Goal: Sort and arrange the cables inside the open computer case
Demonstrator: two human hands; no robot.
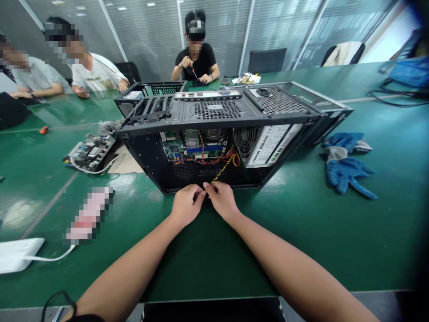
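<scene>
An open black computer case (208,117) stands on the green table in front of me. Inside it are a motherboard (172,147), a power supply (271,145) with a fan grille, and bundled cables. A yellow-and-black twisted cable (222,171) runs from the bundle down to my fingers at the case's near lower edge. My right hand (221,199) pinches the end of this cable. Close beside it, my left hand (188,203) is closed, thumb against fingers; whatever it grips is too small or hidden to make out.
Blue work gloves (348,167) lie to the right. On the left are a loose circuit board (92,152) on cardboard, a blurred phone (89,214) and a white power bank (22,255). Another case (157,87) stands behind. Across the table, a person (197,58) holds a screwdriver (192,68); others sit left.
</scene>
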